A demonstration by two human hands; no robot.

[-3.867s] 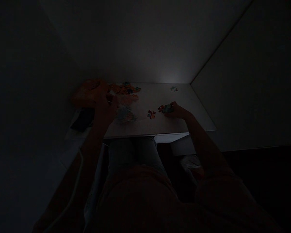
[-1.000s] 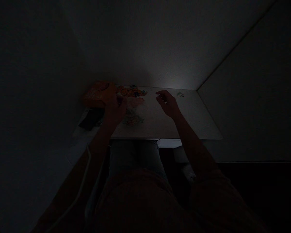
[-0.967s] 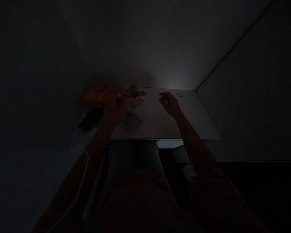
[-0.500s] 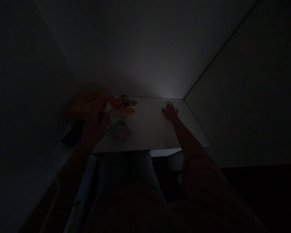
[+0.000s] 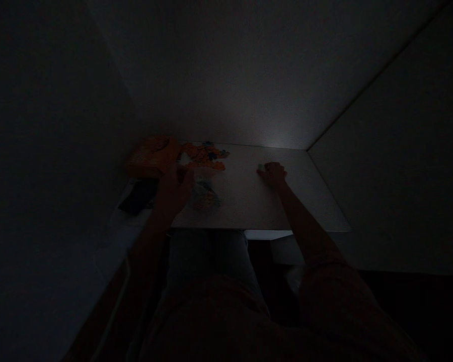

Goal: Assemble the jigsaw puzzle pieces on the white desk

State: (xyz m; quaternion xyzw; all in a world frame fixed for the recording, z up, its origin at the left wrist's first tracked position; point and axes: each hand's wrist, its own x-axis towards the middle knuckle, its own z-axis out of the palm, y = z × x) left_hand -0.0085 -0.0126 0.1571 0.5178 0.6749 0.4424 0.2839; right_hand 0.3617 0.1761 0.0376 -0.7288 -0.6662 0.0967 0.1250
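Observation:
The scene is very dark. My left hand (image 5: 177,183) has its fingers curled at the top of a clear plastic bag (image 5: 207,197), which seems to hold several small coloured pieces. Further right, my right hand (image 5: 274,175) rests low over the white table (image 5: 241,201), its fingers bent and drawn together. A small pale green piece (image 5: 260,167) shows at the thumb and fingertips; the exact grip is hard to make out. Beyond my left hand lies a heap of flat orange and dark pieces (image 5: 204,155), possibly jigsaw pieces.
An orange bag or packet (image 5: 151,156) stands at the table's left end. In front of it lies a dark flat object (image 5: 138,196). A pale wall (image 5: 226,90) rises behind the table, and another panel (image 5: 392,161) closes the right side.
My right hand has gone from spread fingers to bent ones around the pale green piece. My left hand stays by the clear bag. The whole view has shifted slightly.

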